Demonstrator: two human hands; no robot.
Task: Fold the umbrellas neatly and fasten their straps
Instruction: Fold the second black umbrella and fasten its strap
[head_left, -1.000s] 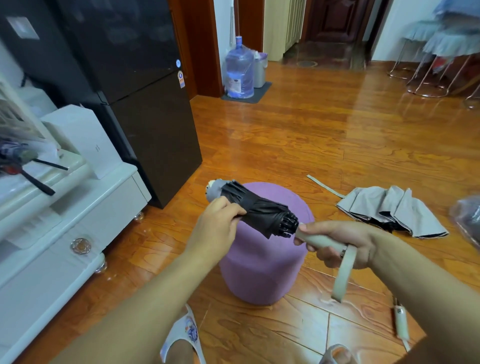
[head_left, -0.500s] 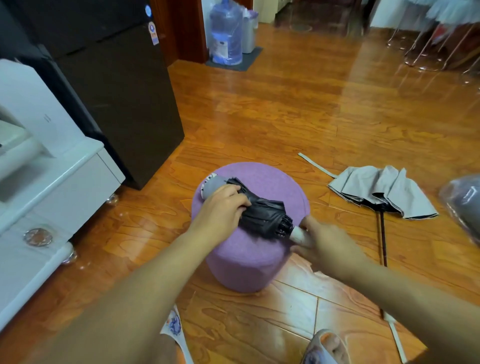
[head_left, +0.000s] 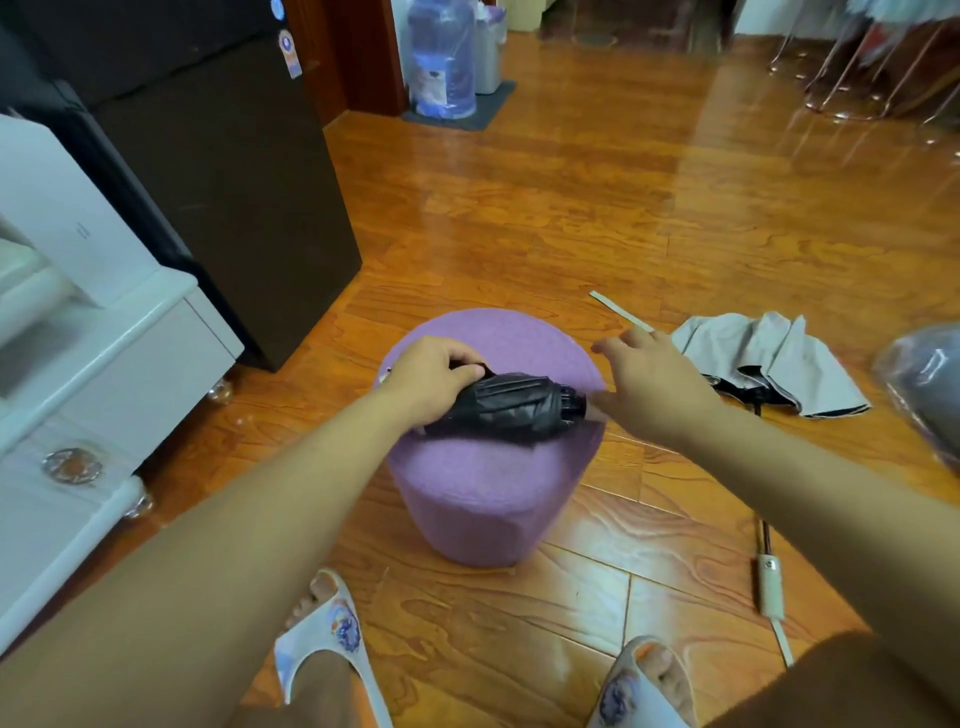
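Black umbrella (head_left: 511, 410) lies on its side on top of the purple stool (head_left: 488, 499), folded up tight, w/ its rib ends pointing right. Left hand (head_left: 431, 382) sits on the left end of it — fingers curled round the cloth, holding it down on the stool. Right hand (head_left: 649, 387) is at the right edge of the stool, just past the rib end of the umbrella; fingers are spread and loose, and they hold nothing. Can't tell if it touches the umbrella, the hand hides that part.

Gray umbrella (head_left: 769, 364) lies on the wood floor (head_left: 571, 208) to the right of the stool, not folded, cloth flopped out flat. Its strap (head_left: 621, 310) sticks out loose to the left, near the right hand. Its handle (head_left: 769, 584) lies on the floor nearer the person, well apart from the cloth, at the end of a thin dark rod.

Two feet in slippers (head_left: 332, 644) stand in front of the stool. Black fridge (head_left: 218, 171) and a white cabinet (head_left: 104, 374) are on the left. Big water bottle (head_left: 441, 57) stands far back by the door.
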